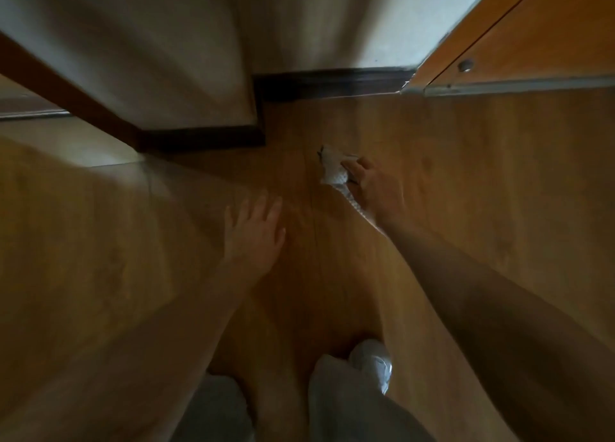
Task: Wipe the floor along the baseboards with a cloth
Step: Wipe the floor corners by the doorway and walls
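Note:
My right hand (376, 188) grips a white cloth (332, 167) above the brown wooden floor (499, 192), a short way in front of the dark baseboard (332, 84). Part of the cloth trails under my wrist. My left hand (254, 232) hangs over the floor to the left with its fingers straight and spread, holding nothing. A second stretch of dark baseboard (203, 138) runs round a jutting wall corner to the left of the cloth. The picture is blurred by motion.
A pale wall (332, 19) rises behind the baseboard. An orange wooden door or cabinet panel (532, 35) with a metal bottom rail stands at the upper right. My grey trouser legs (349, 405) and a white shoe (372, 358) are at the bottom.

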